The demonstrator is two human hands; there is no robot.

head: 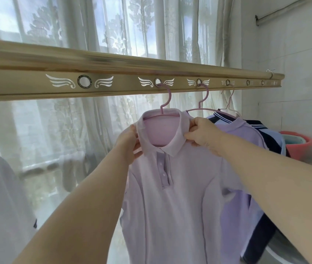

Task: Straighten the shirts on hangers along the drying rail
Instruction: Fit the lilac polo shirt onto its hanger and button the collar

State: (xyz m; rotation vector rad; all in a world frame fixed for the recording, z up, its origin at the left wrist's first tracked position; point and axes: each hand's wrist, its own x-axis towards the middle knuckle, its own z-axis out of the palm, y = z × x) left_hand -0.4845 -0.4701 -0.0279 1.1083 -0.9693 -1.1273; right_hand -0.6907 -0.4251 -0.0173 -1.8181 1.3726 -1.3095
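Lace curtains over a bright window backed everything. At centre frame the pink polo shirt hung on a pink hanger hooked through a ring in the drying rail. Its long axis ran straight down, collar uppermost, with the button placket facing the camera. The left hand pinched the collar's left edge and the right hand pinched its right wing, the fingers of both closed on the cloth. Done well, I judge, the two pulls should be even, outward and slightly down, so the collar centres on the hanger and neither shoulder slips. Just to the right hung a lilac shirt, and a red bucket stood at far right.
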